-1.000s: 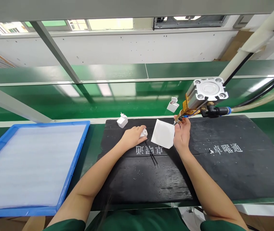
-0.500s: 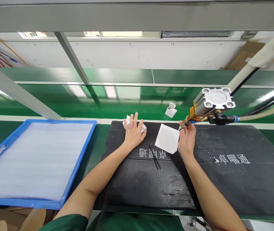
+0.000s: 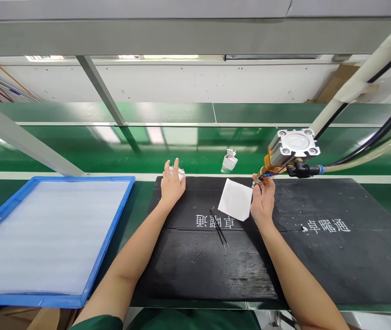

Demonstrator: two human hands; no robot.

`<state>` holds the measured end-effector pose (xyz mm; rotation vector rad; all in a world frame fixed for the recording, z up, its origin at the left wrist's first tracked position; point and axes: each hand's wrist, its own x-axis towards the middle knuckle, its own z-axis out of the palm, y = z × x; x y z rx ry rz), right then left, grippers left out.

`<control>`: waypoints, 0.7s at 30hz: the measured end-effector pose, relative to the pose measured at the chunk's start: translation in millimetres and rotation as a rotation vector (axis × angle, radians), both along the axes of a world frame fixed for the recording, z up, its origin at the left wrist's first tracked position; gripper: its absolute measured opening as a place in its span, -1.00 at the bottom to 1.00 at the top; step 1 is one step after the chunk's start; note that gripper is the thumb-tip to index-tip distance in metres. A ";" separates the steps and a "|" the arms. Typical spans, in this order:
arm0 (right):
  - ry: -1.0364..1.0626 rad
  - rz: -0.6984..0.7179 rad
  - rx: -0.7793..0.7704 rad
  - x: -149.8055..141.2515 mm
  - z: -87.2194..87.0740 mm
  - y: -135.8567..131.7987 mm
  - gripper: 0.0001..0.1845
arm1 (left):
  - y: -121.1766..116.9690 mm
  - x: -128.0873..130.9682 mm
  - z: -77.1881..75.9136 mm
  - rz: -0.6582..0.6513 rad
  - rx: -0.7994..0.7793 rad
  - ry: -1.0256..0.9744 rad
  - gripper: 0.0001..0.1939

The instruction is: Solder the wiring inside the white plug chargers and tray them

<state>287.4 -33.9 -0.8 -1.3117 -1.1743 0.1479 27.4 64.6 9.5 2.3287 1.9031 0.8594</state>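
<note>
My left hand (image 3: 172,185) reaches to the far edge of the black mat (image 3: 319,256) and closes its fingers round a small white plug-like part (image 3: 178,172). My right hand (image 3: 263,201) is at the tip of a metal pneumatic tool (image 3: 293,149) and pinches a small piece with thin wires (image 3: 262,178). A white square sheet (image 3: 235,200) lies on the mat just left of that hand. Black tweezers (image 3: 219,228) lie between my two hands. Another white part (image 3: 230,160) sits on the green conveyor belt (image 3: 78,156) beyond the mat.
A blue tray (image 3: 111,238) lined with white foam stands to the left. Black and clear hoses (image 3: 370,151) run right from the tool. Grey frame bars (image 3: 101,89) cross above the belt. White printed characters (image 3: 326,226) mark the mat.
My left hand has moved from the middle of the mat out to the white part at its far edge and closed on it. My right hand stays at the tool tip.
</note>
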 end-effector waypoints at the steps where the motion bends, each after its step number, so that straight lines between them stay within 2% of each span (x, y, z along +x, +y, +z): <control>1: 0.002 -0.003 0.003 0.2 -0.2 0.3 -0.48 | 2.2 -2.5 0.6 0.009 -0.004 -0.012 -0.33; 5: 0.022 -0.013 0.002 1.0 -1.2 1.2 -0.47 | 2.9 -5.6 5.9 0.036 -0.013 -0.056 -0.30; 8: 0.000 -0.037 0.012 1.5 -1.5 1.4 -0.50 | -8.5 -1.2 16.5 0.010 0.090 -0.066 -0.28; 11: -0.032 -0.075 0.043 1.6 -2.6 2.2 -0.53 | -22.0 9.0 29.9 -0.158 0.197 -0.127 -0.28; 13: -0.031 -0.096 0.056 1.0 -3.5 2.9 -0.54 | -23.2 21.9 35.5 -0.289 0.165 -0.194 -0.24; 15: -0.027 -0.104 0.063 0.1 -3.7 3.4 -0.54 | -13.5 40.8 35.4 -0.381 0.058 -0.244 -0.16; 17: -0.038 -0.092 0.075 -0.7 -2.8 3.2 -0.54 | 6.1 63.8 29.6 -0.405 -0.053 -0.266 -0.07; 21: -0.105 -0.073 0.109 -1.3 -0.2 1.8 -0.56 | 51.1 105.5 12.3 -0.317 -0.213 -0.324 0.08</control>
